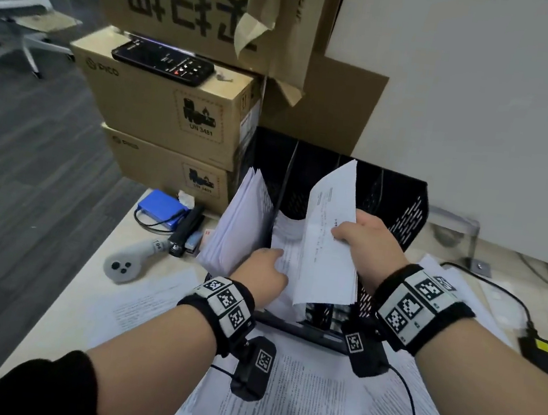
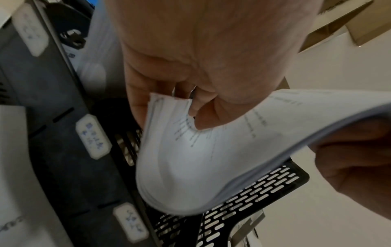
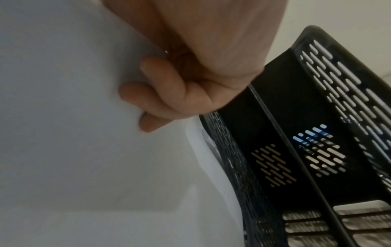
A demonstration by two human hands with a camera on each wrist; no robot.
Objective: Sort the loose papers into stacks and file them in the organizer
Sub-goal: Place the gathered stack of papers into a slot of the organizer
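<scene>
A black mesh organizer (image 1: pixel 406 216) stands upright on the table, with a white sheaf (image 1: pixel 243 217) leaning in its leftmost slot. My right hand (image 1: pixel 349 232) grips a stack of printed papers (image 1: pixel 326 245) by its right edge, held upright over a middle slot. My left hand (image 1: pixel 271 258) is at the stack's lower left. In the left wrist view my left hand (image 2: pixel 182 107) pinches a corner of the bent paper stack (image 2: pixel 201 158) beside the organizer's labelled front (image 2: pixel 93 137). In the right wrist view my right fingers (image 3: pixel 146 93) curl against the paper's blank back (image 3: pixel 74 133), next to empty slots (image 3: pixel 296 150).
Loose printed sheets (image 1: pixel 311 401) cover the table in front. Stacked cardboard boxes (image 1: pixel 173 115) stand left of the organizer, with a phone (image 1: pixel 162 62) on top. A blue pack (image 1: pixel 162 209), stapler (image 1: pixel 188 231) and grey controller (image 1: pixel 127 267) lie at left. A black charger (image 1: pixel 540 357) sits at right.
</scene>
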